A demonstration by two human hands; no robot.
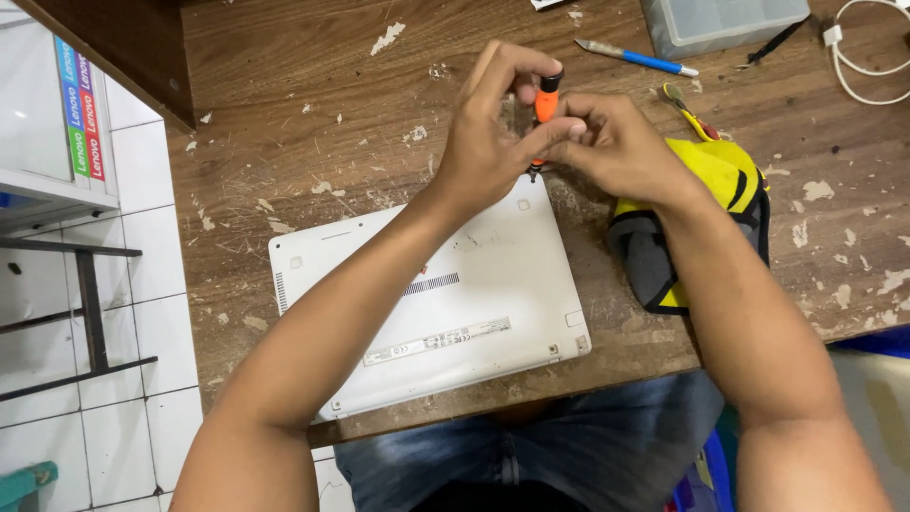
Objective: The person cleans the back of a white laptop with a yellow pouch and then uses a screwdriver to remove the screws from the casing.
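Observation:
A white laptop [445, 303] lies upside down on the worn wooden table [313, 104], its base facing up. An orange-handled screwdriver [545, 102] stands upright over the laptop's far right corner. My left hand [493, 133] grips it from the left with fingers on its top. My right hand [607, 142] pinches its shaft from the right. The screwdriver's tip, near the laptop's edge, is partly hidden by my fingers.
A yellow, black and grey pouch [697, 223] lies right of the laptop under my right forearm. A blue pen [635, 59], a clear plastic box [720, 19] and a white cable [858, 57] sit at the table's far edge. White tiled floor is at left.

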